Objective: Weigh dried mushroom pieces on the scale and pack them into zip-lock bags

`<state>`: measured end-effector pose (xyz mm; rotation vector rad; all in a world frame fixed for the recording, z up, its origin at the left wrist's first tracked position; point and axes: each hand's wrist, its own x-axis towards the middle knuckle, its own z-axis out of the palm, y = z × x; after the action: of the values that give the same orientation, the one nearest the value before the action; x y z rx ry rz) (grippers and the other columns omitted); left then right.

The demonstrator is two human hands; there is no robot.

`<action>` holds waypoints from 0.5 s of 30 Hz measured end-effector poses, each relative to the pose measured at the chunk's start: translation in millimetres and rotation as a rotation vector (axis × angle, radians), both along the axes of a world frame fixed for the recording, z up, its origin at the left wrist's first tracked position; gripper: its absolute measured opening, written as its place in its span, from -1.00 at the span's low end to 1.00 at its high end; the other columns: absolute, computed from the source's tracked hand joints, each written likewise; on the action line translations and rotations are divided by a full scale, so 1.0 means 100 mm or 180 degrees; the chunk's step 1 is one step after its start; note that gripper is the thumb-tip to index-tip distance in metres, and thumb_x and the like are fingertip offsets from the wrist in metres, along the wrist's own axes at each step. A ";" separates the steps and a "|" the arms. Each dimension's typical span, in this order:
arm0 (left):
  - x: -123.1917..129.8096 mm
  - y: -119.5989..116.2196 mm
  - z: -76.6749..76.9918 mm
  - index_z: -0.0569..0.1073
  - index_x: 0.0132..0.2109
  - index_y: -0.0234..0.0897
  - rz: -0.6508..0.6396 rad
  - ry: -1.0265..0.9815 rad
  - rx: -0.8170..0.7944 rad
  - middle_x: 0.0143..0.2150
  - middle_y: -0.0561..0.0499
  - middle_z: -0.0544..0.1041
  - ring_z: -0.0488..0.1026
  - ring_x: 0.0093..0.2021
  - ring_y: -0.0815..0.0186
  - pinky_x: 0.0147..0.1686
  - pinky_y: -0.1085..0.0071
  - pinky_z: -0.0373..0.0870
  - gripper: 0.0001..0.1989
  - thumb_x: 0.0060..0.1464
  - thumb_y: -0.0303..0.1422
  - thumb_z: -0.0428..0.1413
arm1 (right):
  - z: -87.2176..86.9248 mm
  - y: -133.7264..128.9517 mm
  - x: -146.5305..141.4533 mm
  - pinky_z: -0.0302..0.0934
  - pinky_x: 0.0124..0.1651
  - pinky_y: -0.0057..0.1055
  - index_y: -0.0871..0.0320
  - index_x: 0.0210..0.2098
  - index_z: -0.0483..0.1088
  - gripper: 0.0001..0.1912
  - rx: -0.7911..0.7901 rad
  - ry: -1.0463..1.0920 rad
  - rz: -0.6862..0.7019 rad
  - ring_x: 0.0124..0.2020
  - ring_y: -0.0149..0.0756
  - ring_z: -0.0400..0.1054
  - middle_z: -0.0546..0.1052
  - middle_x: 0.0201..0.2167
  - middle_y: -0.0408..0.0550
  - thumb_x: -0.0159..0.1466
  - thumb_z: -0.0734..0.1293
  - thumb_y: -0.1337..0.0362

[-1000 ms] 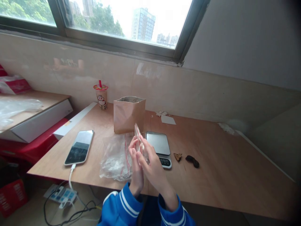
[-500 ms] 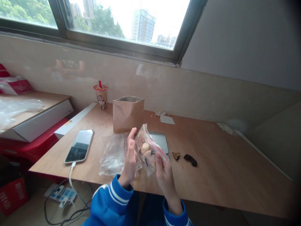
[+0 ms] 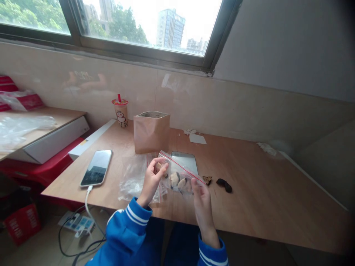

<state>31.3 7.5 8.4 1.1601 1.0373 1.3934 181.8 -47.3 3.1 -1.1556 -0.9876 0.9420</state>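
Between my hands hangs a clear zip bag (image 3: 181,166) with a red seal line, holding several pale and dark dried slices (image 3: 174,180). My left hand (image 3: 154,176) pinches its left side, thumb against fingers. At the right end of the seal, my right hand (image 3: 202,194) grips the bag between thumb and fingers. Behind the bag lies a flat silver-grey panel (image 3: 185,161), partly covered. More clear zip bags (image 3: 133,183) lie flat beside my left hand. To the right, a small brown dried piece (image 3: 207,180) and a black dried piece (image 3: 224,185) rest on the table.
An open brown paper pouch (image 3: 151,133) stands at the back, near a drink cup (image 3: 121,114) with a red straw. A phone (image 3: 97,168) with a white charging cable lies left. Paper scraps (image 3: 198,139) are by the wall. A power strip (image 3: 79,222) sits below.
My left hand has gone from flat and upright beside the bag to pinching its left side. The bag is now stretched wider between both hands, its seal nearer level.
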 end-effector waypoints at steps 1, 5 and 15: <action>0.01 -0.02 0.00 0.37 -0.14 -0.28 -0.0029 0.0063 -0.0007 -0.48 0.14 0.33 0.28 -0.49 0.45 -0.46 0.54 0.24 -0.66 0.07 -0.12 0.16 | -0.02 0.01 0.00 0.32 0.06 -0.17 0.15 -0.16 0.53 -0.56 -0.0085 0.0026 -0.0138 -0.03 -0.07 0.47 0.60 -0.14 0.08 0.24 0.30 -0.08; 0.01 -0.08 -0.01 0.31 -0.18 -0.24 -0.0003 0.0482 0.0085 -0.53 0.17 0.27 0.21 -0.55 0.45 -0.51 0.53 0.19 -0.71 0.15 -0.10 0.07 | -0.07 0.03 0.03 0.34 0.01 -0.19 0.17 -0.22 0.53 -0.54 -0.0242 0.0050 -0.0298 -0.14 -0.09 0.51 0.63 -0.23 0.08 0.22 0.31 -0.11; 0.01 -0.18 0.02 0.27 -0.25 -0.22 0.0283 0.0872 0.0377 -0.57 0.22 0.15 0.12 -0.61 0.46 -0.54 0.51 0.13 -0.72 0.17 -0.10 0.05 | -0.02 0.00 -0.01 0.40 -0.39 -0.28 0.18 -0.36 0.46 -0.51 -0.0379 0.0661 -0.0319 -0.43 -0.12 0.52 0.62 -0.45 0.03 0.19 0.30 -0.17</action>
<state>32.4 -10.9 10.7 1.4367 1.2235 1.4066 181.2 -47.2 1.6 -1.1689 -0.7083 1.0282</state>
